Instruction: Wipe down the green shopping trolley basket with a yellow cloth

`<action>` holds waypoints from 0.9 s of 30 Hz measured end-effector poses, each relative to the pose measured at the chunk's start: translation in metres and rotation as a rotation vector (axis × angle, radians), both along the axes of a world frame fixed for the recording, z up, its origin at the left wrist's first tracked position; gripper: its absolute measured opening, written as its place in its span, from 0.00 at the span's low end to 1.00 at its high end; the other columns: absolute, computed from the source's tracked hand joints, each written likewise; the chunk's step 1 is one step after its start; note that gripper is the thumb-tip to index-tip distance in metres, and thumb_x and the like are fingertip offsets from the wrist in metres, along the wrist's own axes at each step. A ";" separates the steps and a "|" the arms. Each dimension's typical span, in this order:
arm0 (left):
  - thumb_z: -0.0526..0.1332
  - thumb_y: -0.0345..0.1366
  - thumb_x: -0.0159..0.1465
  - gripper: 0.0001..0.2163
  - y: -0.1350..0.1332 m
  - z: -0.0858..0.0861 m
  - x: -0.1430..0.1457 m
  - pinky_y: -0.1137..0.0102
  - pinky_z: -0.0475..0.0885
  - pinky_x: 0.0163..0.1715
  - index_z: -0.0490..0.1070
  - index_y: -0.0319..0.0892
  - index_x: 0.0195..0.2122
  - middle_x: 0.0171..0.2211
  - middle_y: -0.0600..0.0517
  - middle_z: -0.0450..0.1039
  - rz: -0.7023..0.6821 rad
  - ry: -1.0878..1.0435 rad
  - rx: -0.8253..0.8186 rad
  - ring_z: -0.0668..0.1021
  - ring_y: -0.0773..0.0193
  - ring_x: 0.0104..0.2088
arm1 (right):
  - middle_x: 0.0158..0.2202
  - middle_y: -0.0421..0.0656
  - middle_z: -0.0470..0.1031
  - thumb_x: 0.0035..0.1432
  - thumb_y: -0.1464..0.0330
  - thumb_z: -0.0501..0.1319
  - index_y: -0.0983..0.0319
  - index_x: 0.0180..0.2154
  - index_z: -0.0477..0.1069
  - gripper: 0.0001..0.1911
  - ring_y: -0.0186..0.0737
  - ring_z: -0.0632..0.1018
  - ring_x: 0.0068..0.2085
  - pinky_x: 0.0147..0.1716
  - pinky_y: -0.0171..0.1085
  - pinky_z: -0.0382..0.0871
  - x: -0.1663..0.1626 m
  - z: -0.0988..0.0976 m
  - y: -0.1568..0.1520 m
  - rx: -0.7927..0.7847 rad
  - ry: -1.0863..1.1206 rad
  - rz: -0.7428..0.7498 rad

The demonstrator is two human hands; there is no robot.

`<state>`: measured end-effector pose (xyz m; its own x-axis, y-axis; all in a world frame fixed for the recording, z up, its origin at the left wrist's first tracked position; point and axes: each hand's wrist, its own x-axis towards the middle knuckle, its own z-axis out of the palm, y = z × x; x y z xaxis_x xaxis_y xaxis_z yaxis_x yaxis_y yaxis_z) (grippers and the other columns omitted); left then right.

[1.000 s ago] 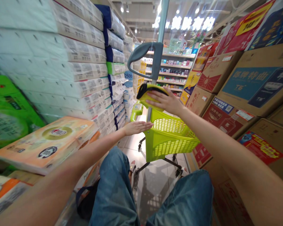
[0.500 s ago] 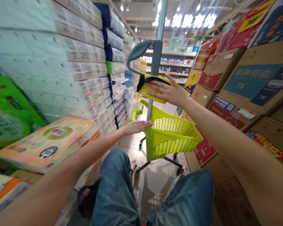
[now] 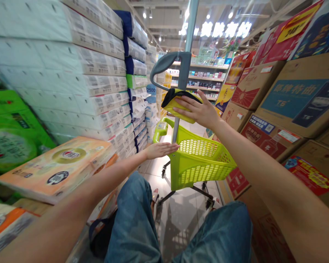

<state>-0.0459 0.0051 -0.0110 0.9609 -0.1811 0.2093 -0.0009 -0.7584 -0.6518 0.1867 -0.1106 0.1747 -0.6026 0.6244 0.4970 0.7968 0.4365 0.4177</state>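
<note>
Cloth (image 3: 169,106), yellow and black, appears to lie against the grey pole (image 3: 176,130) of the green cart (image 3: 176,173), just below the loop handle (image 3: 184,69). Our right hand (image 3: 201,112) spreads flat over it, thumb apart; our left hand (image 3: 160,150) lies flat atop the cart, fingers together, gripping nothing. We judge wiping is in hand; the next stroke calls for steady palm pressure. We count one cloth, one cart, one pole, one loop handle.

1. A supermarket is indicated by tissue packs (image 3: 102,61) stacked high on the left.
2. Printed cartons (image 3: 287,96) are piled opposite, below a yellow price sign (image 3: 294,28).
3. A shopping cart (image 3: 178,173) and stocked shelves (image 3: 208,67) are seen between.
</note>
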 end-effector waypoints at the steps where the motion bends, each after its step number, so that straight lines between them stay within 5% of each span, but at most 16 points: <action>1: 0.42 0.19 0.67 0.31 -0.001 0.001 -0.001 0.75 0.52 0.68 0.51 0.49 0.69 0.71 0.62 0.48 -0.009 -0.013 -0.001 0.50 0.78 0.69 | 0.71 0.38 0.53 0.68 0.77 0.45 0.51 0.65 0.57 0.28 0.34 0.52 0.71 0.68 0.58 0.27 -0.001 -0.005 -0.004 0.016 0.034 -0.008; 3: 0.42 0.20 0.68 0.30 -0.003 0.002 -0.002 0.75 0.52 0.68 0.51 0.49 0.69 0.71 0.62 0.48 -0.015 -0.030 -0.013 0.50 0.78 0.69 | 0.70 0.39 0.54 0.66 0.77 0.47 0.50 0.65 0.57 0.30 0.37 0.53 0.71 0.68 0.60 0.26 -0.004 -0.034 -0.015 0.087 0.132 -0.072; 7: 0.47 0.22 0.68 0.30 -0.012 -0.001 -0.003 0.70 0.53 0.69 0.52 0.51 0.69 0.70 0.59 0.50 -0.015 -0.087 -0.072 0.52 0.74 0.70 | 0.71 0.46 0.53 0.58 0.76 0.51 0.54 0.67 0.56 0.35 0.47 0.55 0.71 0.66 0.67 0.27 -0.009 -0.137 -0.040 0.198 0.482 -0.366; 10: 0.49 0.24 0.68 0.26 -0.030 -0.011 0.005 0.64 0.58 0.67 0.56 0.44 0.68 0.69 0.51 0.54 0.069 -0.149 -0.070 0.55 0.67 0.70 | 0.65 0.50 0.65 0.54 0.79 0.48 0.58 0.66 0.56 0.38 0.47 0.68 0.65 0.65 0.70 0.31 -0.022 -0.208 -0.045 -0.012 0.803 -0.569; 12: 0.49 0.27 0.68 0.24 -0.046 -0.019 0.015 0.61 0.62 0.65 0.61 0.39 0.66 0.67 0.48 0.59 0.171 -0.176 -0.073 0.58 0.61 0.69 | 0.64 0.50 0.66 0.52 0.78 0.48 0.58 0.65 0.59 0.38 0.49 0.68 0.64 0.64 0.72 0.32 -0.036 -0.236 -0.042 -0.150 0.858 -0.607; 17: 0.47 0.27 0.67 0.24 -0.075 -0.035 0.040 0.55 0.56 0.68 0.61 0.27 0.64 0.66 0.36 0.59 0.348 -0.322 -0.127 0.55 0.52 0.70 | 0.65 0.49 0.64 0.51 0.76 0.51 0.55 0.66 0.57 0.40 0.51 0.63 0.66 0.65 0.68 0.33 -0.061 -0.251 -0.038 -0.143 0.802 -0.620; 21: 0.50 0.29 0.65 0.27 -0.075 -0.038 0.039 0.49 0.54 0.68 0.57 0.28 0.66 0.67 0.36 0.58 0.338 -0.343 -0.244 0.50 0.51 0.71 | 0.63 0.49 0.65 0.52 0.74 0.52 0.53 0.67 0.55 0.40 0.53 0.63 0.65 0.64 0.69 0.35 -0.065 -0.247 -0.039 -0.150 0.787 -0.630; 27: 0.55 0.32 0.62 0.29 -0.066 -0.033 0.023 0.52 0.57 0.67 0.59 0.33 0.66 0.68 0.41 0.56 0.314 -0.328 -0.339 0.50 0.55 0.71 | 0.64 0.51 0.62 0.53 0.74 0.53 0.55 0.67 0.55 0.39 0.54 0.61 0.66 0.64 0.69 0.38 -0.079 -0.246 -0.035 -0.152 0.823 -0.663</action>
<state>-0.0230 -0.0604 -0.0441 0.8325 0.2325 0.5029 0.4203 -0.8565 -0.2997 0.1073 -0.1459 -0.0716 0.3661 0.7938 0.4857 0.9063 -0.1855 -0.3798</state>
